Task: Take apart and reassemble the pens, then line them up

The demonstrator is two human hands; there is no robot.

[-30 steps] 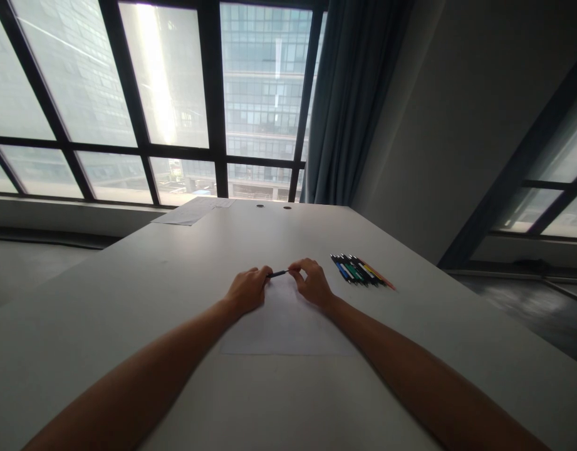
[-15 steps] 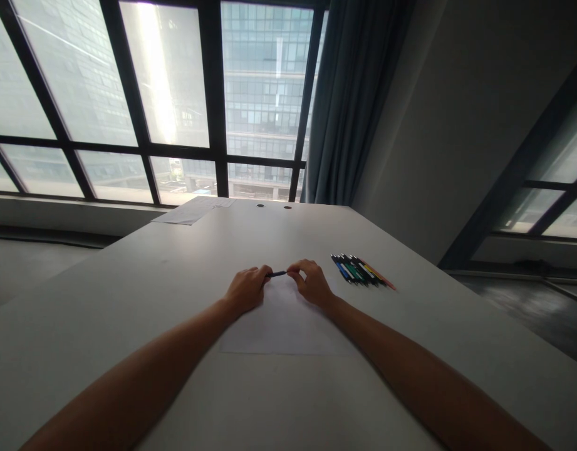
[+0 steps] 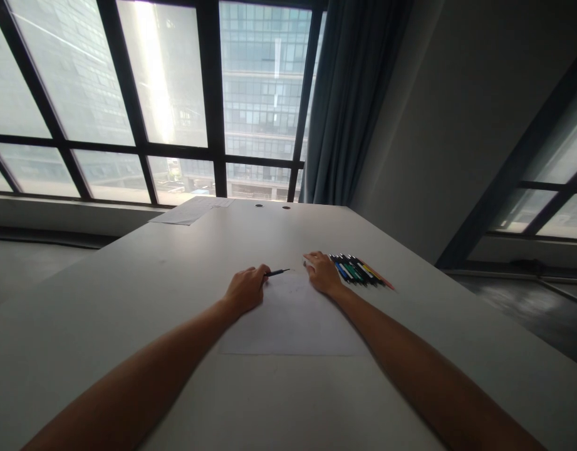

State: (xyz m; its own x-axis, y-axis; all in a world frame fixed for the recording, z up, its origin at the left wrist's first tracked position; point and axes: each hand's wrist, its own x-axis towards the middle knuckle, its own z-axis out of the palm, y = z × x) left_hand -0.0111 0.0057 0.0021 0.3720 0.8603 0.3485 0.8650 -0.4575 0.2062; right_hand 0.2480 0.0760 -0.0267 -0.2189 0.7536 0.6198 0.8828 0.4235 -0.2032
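My left hand [image 3: 247, 289] is closed around a dark pen [image 3: 276, 272], whose thin bare tip points right over the top of a white sheet of paper [image 3: 288, 326]. To the right, my right hand [image 3: 322, 272] rests low at the paper's upper right edge. A small pale piece, seemingly the pen cap [image 3: 304, 264], shows at its fingertips; the fingers partly hide it. Faint marks show on the sheet near the pen tip. Just right of my right hand lies a row of several pens and pencils [image 3: 358, 270], with black, blue, green, yellow and orange-red parts.
The long white table [image 3: 250, 401] stretches toward the windows. More papers [image 3: 187, 213] lie at its far left edge, and two dark round holes are set near its far end. A blue-grey curtain [image 3: 332, 125] hangs beyond the far right corner.
My right hand has pulled away from the pen and moved right, toward the row of pens. The pen's thin tip now shows bare. My left hand has kept its hold with little movement.
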